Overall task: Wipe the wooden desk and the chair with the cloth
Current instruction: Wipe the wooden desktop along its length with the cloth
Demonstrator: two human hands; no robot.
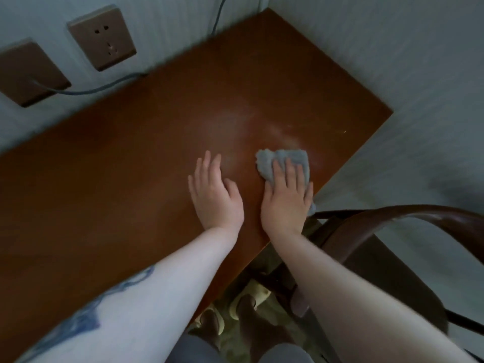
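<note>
Pale walls corner a brown wooden counter (117, 179). At centre, the left hand (214, 189) lies flat, empty; the right hand (285, 200) presses straight fingers on the grey cloth (281, 159). Lower right, the chair (387, 226).

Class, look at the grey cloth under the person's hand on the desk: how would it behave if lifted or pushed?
The cloth looks bunched and fluffy under the right hand, so it would probably droop when lifted. It seems light for its bulk. Pushed along the smooth desk, it would likely slide and crumple, not roll.
</note>
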